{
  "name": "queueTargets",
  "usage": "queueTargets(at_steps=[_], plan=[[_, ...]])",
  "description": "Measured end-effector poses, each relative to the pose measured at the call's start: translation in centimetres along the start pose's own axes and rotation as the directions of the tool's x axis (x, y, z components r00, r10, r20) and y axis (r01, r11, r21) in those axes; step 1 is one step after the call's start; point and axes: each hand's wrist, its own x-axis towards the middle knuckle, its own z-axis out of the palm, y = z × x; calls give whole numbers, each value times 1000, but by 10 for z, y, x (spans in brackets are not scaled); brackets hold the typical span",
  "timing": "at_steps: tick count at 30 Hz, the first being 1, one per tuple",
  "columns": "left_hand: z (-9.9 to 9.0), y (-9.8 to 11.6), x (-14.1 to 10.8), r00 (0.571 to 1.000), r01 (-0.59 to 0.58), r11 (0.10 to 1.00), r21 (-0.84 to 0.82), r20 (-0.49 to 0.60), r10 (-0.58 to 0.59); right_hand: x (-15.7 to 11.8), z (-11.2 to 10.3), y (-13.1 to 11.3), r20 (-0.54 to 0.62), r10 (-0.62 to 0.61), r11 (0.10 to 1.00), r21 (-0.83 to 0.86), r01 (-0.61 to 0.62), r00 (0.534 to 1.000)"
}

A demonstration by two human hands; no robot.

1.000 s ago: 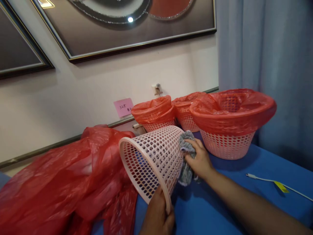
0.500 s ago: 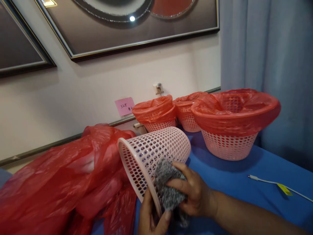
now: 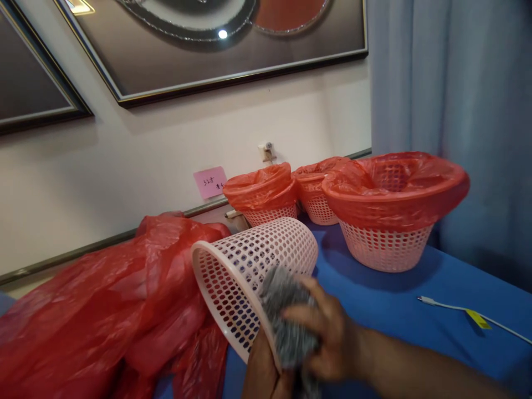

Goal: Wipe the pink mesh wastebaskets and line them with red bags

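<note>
A pale pink perforated plastic basket (image 3: 286,241) lies tilted on its side, its open mouth facing left and toward me. My left hand (image 3: 264,368) grips its rim at the lower edge, with the fingers inside the mouth and the thumb partly hidden. In my right hand (image 3: 328,332) is a bunched grey cloth (image 3: 286,316), pressed against the outside of the basket just behind the rim. The cloth and my right fingers are blurred by motion.
Three baskets lined with red bags, a left one (image 3: 270,213), a middle one (image 3: 320,208) and a large right one (image 3: 386,249), stand along the back. Red plastic bags (image 3: 137,293) are heaped at left. A white cable (image 3: 451,306) lies on the blue table (image 3: 374,305).
My left hand has shifted farther into the basket's mouth around the rim. The basket has turned slightly, and the grey cloth stays against its side, now blurred.
</note>
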Motion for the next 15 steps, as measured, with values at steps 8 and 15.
queueTargets(at_steps=[8, 15], plan=[[0, -26, 7, 998, 29, 999, 37, 50, -31, 18, -10, 67, -254, 511, 821, -137, -554, 821], [2, -24, 19, 983, -81, 991, 108, 173, 62, 16, -9, 48, -193, 360, 920, -91, -382, 913]])
